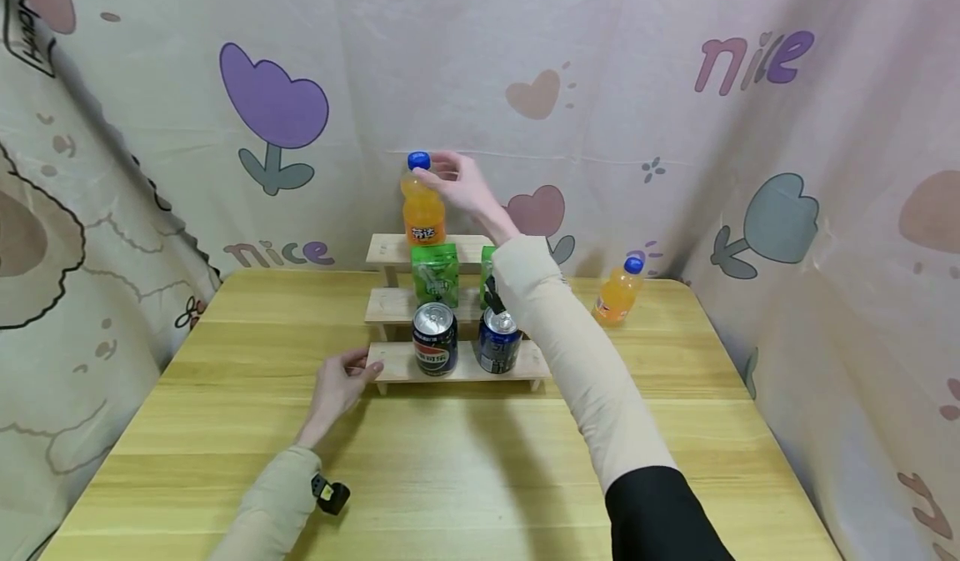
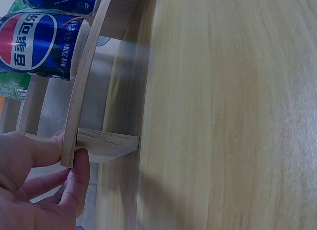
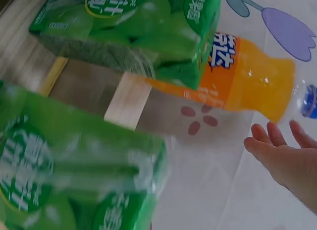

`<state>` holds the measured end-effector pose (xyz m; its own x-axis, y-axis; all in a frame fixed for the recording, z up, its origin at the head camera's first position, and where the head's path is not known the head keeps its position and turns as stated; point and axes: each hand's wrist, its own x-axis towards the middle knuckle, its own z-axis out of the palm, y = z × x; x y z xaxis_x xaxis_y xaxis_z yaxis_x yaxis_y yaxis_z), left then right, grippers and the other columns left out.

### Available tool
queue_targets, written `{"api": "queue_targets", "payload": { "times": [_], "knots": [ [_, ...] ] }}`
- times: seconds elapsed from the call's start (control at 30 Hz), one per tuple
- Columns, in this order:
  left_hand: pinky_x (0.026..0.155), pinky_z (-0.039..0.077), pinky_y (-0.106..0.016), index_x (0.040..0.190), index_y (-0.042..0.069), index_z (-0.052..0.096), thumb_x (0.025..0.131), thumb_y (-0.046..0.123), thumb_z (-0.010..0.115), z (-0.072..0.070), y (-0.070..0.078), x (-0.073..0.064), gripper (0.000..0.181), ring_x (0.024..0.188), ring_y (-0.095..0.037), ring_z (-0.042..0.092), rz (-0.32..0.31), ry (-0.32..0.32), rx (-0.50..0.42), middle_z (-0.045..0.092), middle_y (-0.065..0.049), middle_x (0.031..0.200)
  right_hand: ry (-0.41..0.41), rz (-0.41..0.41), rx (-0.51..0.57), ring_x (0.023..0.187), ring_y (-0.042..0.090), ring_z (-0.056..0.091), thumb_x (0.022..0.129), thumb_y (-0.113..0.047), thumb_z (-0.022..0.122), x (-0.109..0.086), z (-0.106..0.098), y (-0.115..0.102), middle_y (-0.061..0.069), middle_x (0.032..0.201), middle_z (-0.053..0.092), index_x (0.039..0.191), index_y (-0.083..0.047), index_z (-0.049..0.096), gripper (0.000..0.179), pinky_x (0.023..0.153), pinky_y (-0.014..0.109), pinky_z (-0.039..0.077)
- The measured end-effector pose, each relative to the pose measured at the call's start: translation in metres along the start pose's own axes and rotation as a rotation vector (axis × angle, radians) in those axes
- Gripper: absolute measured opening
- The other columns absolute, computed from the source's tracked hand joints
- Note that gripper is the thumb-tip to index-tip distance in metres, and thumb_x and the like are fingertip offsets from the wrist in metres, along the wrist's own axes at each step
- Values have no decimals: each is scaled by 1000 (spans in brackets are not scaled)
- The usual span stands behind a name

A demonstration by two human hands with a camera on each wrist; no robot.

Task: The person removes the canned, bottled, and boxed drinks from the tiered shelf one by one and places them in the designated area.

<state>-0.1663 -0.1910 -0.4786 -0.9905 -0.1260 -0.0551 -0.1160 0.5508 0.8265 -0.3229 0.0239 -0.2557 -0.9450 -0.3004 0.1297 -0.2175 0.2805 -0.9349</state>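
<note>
A three-step wooden stand (image 1: 392, 363) is on the table. With thumb and fingers, my left hand (image 1: 339, 386) pinches the left end of its lowest board (image 2: 79, 106). An orange soda bottle (image 1: 423, 208) with a blue cap stands upright on the top step, at the left. Beside its neck is my right hand (image 1: 465, 184). In the right wrist view, the loosely bent fingers (image 3: 275, 133) show a gap from the bottle. Two green juice cartons (image 1: 435, 276) stand on the middle step, the right one partly hidden by my sleeve. Two dark blue cola cans (image 1: 435, 348) occupy the lowest step.
A second orange soda bottle (image 1: 617, 296) stands on the table to the right of the stand, near the back edge. Printed curtains (image 1: 450, 61) hang behind the table (image 1: 420, 478) and along its sides. My right arm crosses over the stand's right side.
</note>
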Motion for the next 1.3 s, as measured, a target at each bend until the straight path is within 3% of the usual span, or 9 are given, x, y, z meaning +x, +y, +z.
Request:
{"api": "queue_targets", "payload": {
  "times": [0.33,0.77,1.03,1.3],
  "knots": [
    [66,49,-9,129,-11,61,94,13,71,0,0,0,43,95,-33,72,4,-2,-8,71,-28,108,5,-42,-57,136,31,52,102,-25,60,10,14,0,17,144,57,144,-2,51,49,118,40,42],
    [67,53,-12,130,-11,59,94,14,70,1,0,1,45,95,-32,72,4,-12,-1,70,-28,110,30,-51,-67,127,30,58,101,-17,60,9,10,-5,19,132,64,135,0,59,38,109,36,49],
    [71,59,-19,130,-11,59,94,15,70,0,0,1,46,97,-35,71,15,-12,8,71,-28,110,92,-23,46,127,28,59,100,-16,63,-1,-18,-22,17,135,64,136,-3,59,39,112,36,47],
    [75,61,-26,130,-10,60,94,15,71,0,0,1,46,99,-36,71,4,-7,8,71,-28,111,198,-58,2,129,29,59,99,-12,62,-18,-76,-27,20,138,62,136,0,58,39,112,33,48]
  ]
}}
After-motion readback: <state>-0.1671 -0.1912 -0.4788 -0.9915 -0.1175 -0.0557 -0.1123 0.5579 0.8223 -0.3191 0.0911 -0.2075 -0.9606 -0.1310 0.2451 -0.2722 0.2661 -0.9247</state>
